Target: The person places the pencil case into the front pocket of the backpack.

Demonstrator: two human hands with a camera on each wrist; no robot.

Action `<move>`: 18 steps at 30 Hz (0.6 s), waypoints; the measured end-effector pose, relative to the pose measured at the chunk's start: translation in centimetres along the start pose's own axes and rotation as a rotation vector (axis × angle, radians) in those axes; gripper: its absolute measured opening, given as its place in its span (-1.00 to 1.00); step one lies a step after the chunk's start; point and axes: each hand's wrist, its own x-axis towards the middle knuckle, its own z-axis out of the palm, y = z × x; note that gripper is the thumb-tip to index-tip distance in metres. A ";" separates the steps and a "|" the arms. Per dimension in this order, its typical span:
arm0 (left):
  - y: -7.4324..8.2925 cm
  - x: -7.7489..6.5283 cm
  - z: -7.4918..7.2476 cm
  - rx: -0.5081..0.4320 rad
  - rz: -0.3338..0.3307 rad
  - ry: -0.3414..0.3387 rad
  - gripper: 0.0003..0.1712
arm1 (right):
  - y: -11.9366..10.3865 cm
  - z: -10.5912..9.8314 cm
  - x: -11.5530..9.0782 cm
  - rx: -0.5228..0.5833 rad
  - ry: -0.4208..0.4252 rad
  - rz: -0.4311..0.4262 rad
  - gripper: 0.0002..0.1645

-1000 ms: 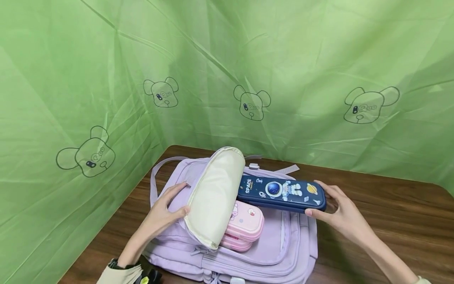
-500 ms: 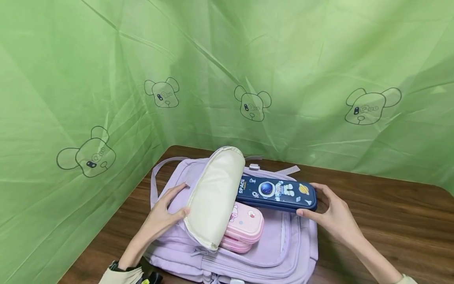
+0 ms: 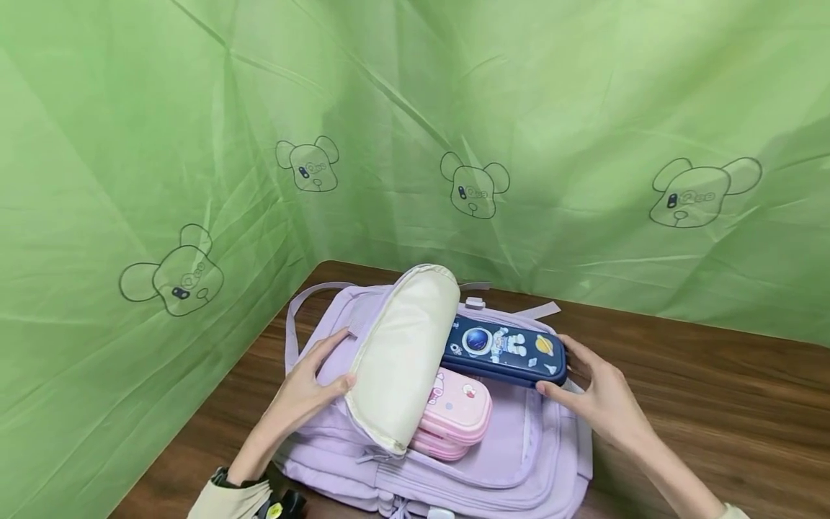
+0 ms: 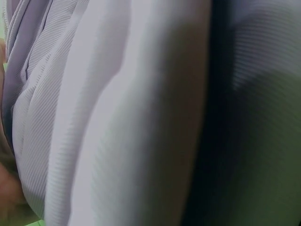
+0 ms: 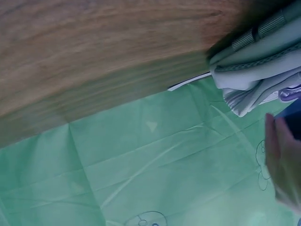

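Observation:
A lilac backpack [image 3: 486,468] lies on the table, its front pocket flap [image 3: 408,353] folded up to show a cream lining. My left hand [image 3: 305,393] holds the flap at its left edge, thumb against the rim. With thumb and fingers my right hand [image 3: 599,396] grips the right end of a navy pencil case [image 3: 506,349] printed with an astronaut and planet. The case's left end is hidden under the flap. Beside it in the pocket sits a pink pencil case [image 3: 457,411], partly covered by the flap. In the left wrist view, backpack fabric [image 4: 103,132] fills most of the frame.
The backpack rests on a brown wooden table [image 3: 713,389]. Green sheeting [image 3: 551,108] with bear-face drawings hangs behind and to the left. A lilac strap [image 3: 295,317] loops at the bag's upper left, and a dark device [image 3: 282,504] is by the left wrist.
My right hand has moved left, pushing the navy pencil case further under the flap, so its printed lettering is now hidden. The left hand and flap hold their pose; the view has shifted slightly.

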 end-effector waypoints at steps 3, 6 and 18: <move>0.1 0.0 -0.1 0.004 0.006 0.003 -0.19 | 0.2 -0.2 -0.2 0.111 -0.083 -0.013 -0.11; 0.2 0.1 0.0 -0.002 0.013 0.014 -0.20 | 0.4 -0.4 -0.1 0.118 -0.112 -0.034 -0.15; 0.1 -0.1 0.2 -0.027 0.033 0.009 -0.19 | 0.8 0.2 -0.1 0.129 -0.121 -0.053 -0.19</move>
